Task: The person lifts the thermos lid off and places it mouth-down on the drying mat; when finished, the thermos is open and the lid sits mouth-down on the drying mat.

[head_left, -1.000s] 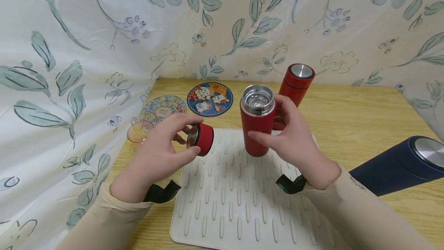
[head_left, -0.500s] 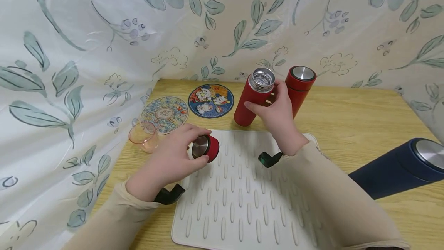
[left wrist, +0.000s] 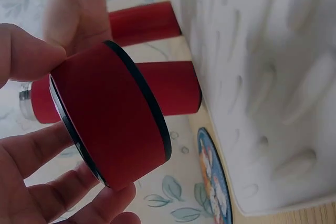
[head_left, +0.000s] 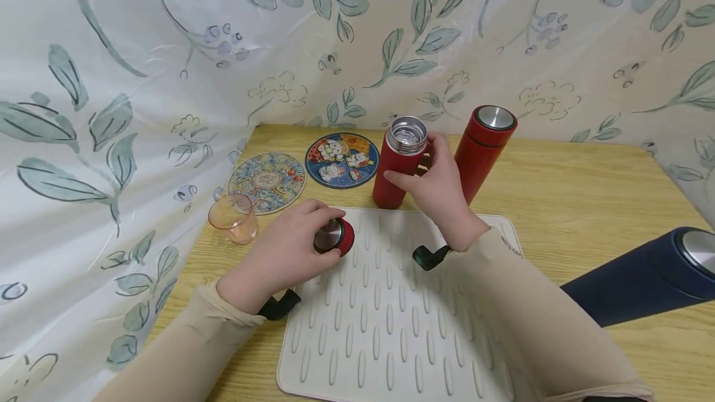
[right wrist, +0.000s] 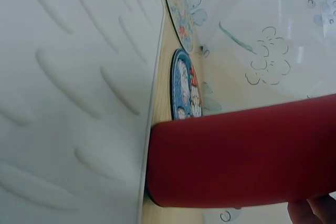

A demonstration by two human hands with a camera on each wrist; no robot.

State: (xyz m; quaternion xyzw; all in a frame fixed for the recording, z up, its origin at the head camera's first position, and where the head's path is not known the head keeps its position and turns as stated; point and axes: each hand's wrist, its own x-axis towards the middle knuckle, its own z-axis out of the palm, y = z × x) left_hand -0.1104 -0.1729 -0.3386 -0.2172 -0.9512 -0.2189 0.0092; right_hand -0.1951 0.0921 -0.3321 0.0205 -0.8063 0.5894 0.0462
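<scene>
while left hand (head_left: 290, 245) pinches red cap (head_left: 335, 236), right hand (head_left: 440, 186) curled round uncapped flask (head_left: 398, 161), mat (head_left: 382, 321) alongside

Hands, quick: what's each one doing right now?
Left hand: holding the red lid.
Right hand: holding the open red bottle.

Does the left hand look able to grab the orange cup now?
Probably not yet: the left hand holds the red lid. Otherwise the way looks free, with the orange cup close by and nothing visible between.
</scene>
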